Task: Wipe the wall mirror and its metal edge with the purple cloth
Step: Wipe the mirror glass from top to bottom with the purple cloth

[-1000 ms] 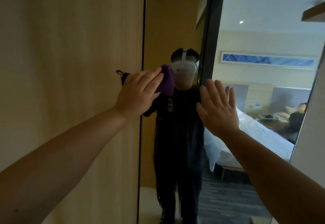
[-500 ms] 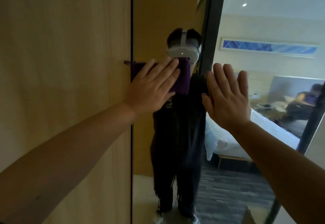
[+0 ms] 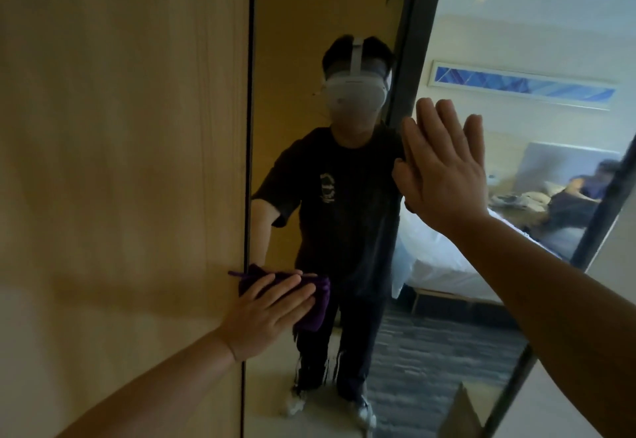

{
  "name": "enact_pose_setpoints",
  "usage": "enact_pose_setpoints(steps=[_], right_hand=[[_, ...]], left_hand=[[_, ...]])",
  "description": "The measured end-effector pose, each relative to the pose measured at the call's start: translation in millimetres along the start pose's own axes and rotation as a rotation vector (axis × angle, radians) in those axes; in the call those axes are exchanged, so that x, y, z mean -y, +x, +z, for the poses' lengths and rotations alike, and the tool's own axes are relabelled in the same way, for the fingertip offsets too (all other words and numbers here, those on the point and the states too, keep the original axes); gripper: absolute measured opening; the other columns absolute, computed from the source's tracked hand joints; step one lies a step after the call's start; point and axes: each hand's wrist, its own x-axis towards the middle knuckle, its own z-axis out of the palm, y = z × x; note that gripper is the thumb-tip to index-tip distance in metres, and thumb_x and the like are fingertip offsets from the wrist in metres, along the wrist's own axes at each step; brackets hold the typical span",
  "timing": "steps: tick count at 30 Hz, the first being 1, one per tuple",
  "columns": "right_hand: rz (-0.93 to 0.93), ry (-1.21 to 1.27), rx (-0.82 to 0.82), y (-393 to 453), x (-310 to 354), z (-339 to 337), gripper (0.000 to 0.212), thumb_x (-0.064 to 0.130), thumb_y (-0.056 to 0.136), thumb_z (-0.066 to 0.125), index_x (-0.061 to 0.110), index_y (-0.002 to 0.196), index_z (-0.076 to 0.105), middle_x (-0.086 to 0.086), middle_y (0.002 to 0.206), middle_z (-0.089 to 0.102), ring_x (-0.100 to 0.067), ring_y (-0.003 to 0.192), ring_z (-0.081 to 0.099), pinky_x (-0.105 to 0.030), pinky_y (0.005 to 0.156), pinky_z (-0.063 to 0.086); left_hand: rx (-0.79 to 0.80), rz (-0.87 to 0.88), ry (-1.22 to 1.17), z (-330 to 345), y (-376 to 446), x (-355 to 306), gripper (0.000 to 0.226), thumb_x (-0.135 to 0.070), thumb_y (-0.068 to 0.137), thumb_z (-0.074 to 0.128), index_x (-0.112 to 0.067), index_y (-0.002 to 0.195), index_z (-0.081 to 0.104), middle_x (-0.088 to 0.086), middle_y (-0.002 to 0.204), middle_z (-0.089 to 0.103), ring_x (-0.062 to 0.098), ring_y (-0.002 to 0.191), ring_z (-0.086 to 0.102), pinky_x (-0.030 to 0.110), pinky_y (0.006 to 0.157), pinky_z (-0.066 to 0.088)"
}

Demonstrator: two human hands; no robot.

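Both hands are up against the wall mirror point(image 3: 344, 7). Low on the left, the left hand point(image 3: 266, 313) lies flat with straight fingers point(image 3: 292, 294) pressing the purple cloth point(image 3: 315, 306) onto the glass, right beside the mirror's dark metal edge point(image 3: 248, 127). A thin loop of the cloth pokes left across that edge onto the wooden wall panel point(image 3: 120, 162). Higher and to the right, well apart from the cloth, the right hand point(image 3: 444, 176) is spread open, palm toward the glass, fingers straight and holding nothing; whether it actually touches the mirror cannot be told. Reflected in the glass is the person in a dark shirt and white headset, with a white bed point(image 3: 444, 258) farther back on the right.
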Motion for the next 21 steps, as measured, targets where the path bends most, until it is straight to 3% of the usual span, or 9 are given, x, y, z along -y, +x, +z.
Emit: enact_pose_setpoints(steps=[2, 4, 6, 9, 11, 13, 16, 18, 21], right_hand=[[0.019, 0.05, 0.052, -4.4, -3.8, -11.0, 0.05, 0.034, 0.104, 0.045, 0.011, 0.149, 0.042, -0.012, 0.162, 0.025, -0.028, 0.153, 0.007, -0.051, 0.124, 0.004], [0.048, 0.041, 0.095, -13.8, -14.2, -24.4, 0.05, 0.034, 0.105, 0.046, 0.014, 0.15, 0.041, -0.009, 0.164, 0.019, -0.026, 0.154, 0.004, -0.049, 0.124, 0.002], [0.102, 0.005, 0.15, -23.5, -29.3, -37.4, 0.055, 0.038, 0.105, 0.046, 0.02, 0.155, 0.03, -0.004, 0.166, 0.007, -0.024, 0.154, -0.002, -0.047, 0.124, -0.003], [0.193, -0.034, 0.221, -33.4, -54.1, -51.7, 0.06, 0.049, 0.105, 0.032, 0.025, 0.158, 0.017, -0.002, 0.166, -0.004, -0.023, 0.153, -0.008, -0.044, 0.123, -0.009], [0.213, -0.065, 0.26, -37.4, -68.5, -55.6, 0.063, 0.053, 0.103, 0.023, 0.022, 0.157, 0.018, -0.007, 0.167, -0.003, -0.025, 0.153, -0.01, -0.047, 0.123, -0.008], [0.2, -0.109, 0.292, -41.0, -77.7, -53.1, 0.063, 0.05, 0.103, 0.031, 0.018, 0.156, 0.021, -0.011, 0.166, 0.001, -0.027, 0.153, -0.01, -0.052, 0.123, -0.003], [0.175, -0.136, 0.262, -44.3, -82.3, -44.3, 0.062, 0.044, 0.103, 0.038, 0.013, 0.155, 0.024, -0.015, 0.165, 0.005, -0.03, 0.153, -0.008, -0.054, 0.123, -0.001], [0.161, -0.135, 0.217, -45.6, -84.7, -37.2, 0.062, 0.043, 0.101, 0.04, 0.012, 0.154, 0.026, -0.016, 0.165, 0.008, -0.032, 0.153, -0.005, -0.055, 0.123, 0.0], [0.14, -0.122, 0.127, -49.5, -90.4, -25.3, 0.063, 0.041, 0.1, 0.041, 0.012, 0.154, 0.027, -0.014, 0.164, 0.008, -0.031, 0.153, -0.002, -0.056, 0.122, 0.001]], left_hand=[[-0.032, -0.014, -0.091, -17.0, 17.2, 7.0, 0.041, -0.015, 0.101, 0.052, -0.02, 0.142, 0.05, -0.002, 0.152, 0.042, 0.024, 0.132, 0.047, 0.045, 0.097, 0.046], [-0.118, -0.08, -0.168, -35.8, 46.1, 19.1, 0.041, -0.009, 0.097, 0.059, -0.016, 0.138, 0.054, 0.001, 0.147, 0.047, 0.026, 0.122, 0.053, 0.045, 0.087, 0.05], [-0.203, -0.153, -0.171, -57.7, 87.3, 39.8, 0.048, -0.003, 0.092, 0.066, -0.013, 0.138, 0.052, 0.004, 0.146, 0.049, 0.029, 0.118, 0.054, 0.047, 0.087, 0.049], [-0.344, -0.171, -0.089, -89.4, 163.5, 82.7, 0.035, -0.006, 0.099, 0.059, -0.008, 0.134, 0.056, 0.009, 0.139, 0.058, 0.03, 0.114, 0.056, 0.045, 0.088, 0.045], [-0.413, -0.167, -0.039, -109.9, 219.0, 109.5, 0.037, -0.012, 0.097, 0.064, -0.007, 0.133, 0.056, 0.01, 0.139, 0.058, 0.029, 0.115, 0.054, 0.044, 0.091, 0.041], [-0.457, -0.141, 0.028, -124.7, 269.7, 130.5, 0.043, -0.016, 0.095, 0.068, -0.007, 0.135, 0.054, 0.009, 0.14, 0.057, 0.029, 0.118, 0.051, 0.042, 0.092, 0.038], [-0.445, -0.108, 0.119, -137.7, 332.2, 153.4, 0.044, -0.025, 0.098, 0.063, -0.009, 0.139, 0.054, 0.007, 0.144, 0.054, 0.028, 0.125, 0.05, 0.042, 0.096, 0.039], [-0.35, -0.11, 0.114, -136.9, 356.4, 159.6, 0.048, -0.03, 0.101, 0.057, -0.01, 0.143, 0.048, 0.008, 0.15, 0.048, 0.031, 0.132, 0.048, 0.047, 0.103, 0.04], [-0.234, -0.181, 0.077, -120.2, 362.1, 148.6, 0.055, -0.038, 0.103, 0.045, -0.009, 0.15, 0.039, 0.012, 0.158, 0.035, 0.032, 0.145, 0.033, 0.05, 0.116, 0.027]])
